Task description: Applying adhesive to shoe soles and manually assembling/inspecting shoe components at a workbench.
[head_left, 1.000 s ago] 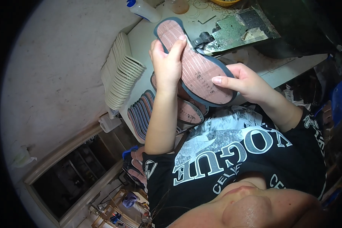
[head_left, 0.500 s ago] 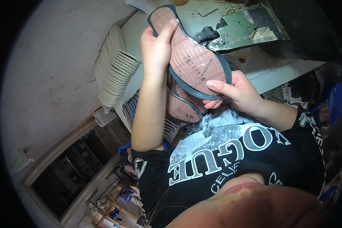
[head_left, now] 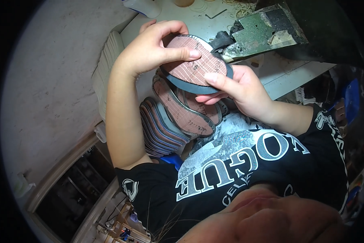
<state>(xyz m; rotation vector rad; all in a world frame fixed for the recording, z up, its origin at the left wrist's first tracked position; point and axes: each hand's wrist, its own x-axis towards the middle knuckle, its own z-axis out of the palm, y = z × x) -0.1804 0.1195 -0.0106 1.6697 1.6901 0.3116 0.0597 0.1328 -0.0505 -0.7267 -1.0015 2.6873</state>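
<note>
one shoe sole (head_left: pixel 182 69) was in the upper centre of the frame, held up by the left hand (head_left: pixel 149 48) and the right hand (head_left: pixel 243 85). its visible face was dusty pink-brown, crossed by thin pale streaks, with dark printed marks near the middle and toward the right end. a thick blue-grey band ran along the lower edge; a narrow dark rim and some whitish streaking showed along the upper edge. the part farther left was mostly covered, so its outline there could not be read.

left hand: clamped on the left portion, thumb laid across the pink face. right hand: clamped on the right end, thumb on the face, fingers partly behind. hands near each other, not touching.

below, mid-frame: similar pink soles (head_left: pixel 195 122), dark-rimmed. left of these, a curved stack of soles (head_left: pixel 159 127). upper right: a worn green panel (head_left: pixel 257 36).
</note>
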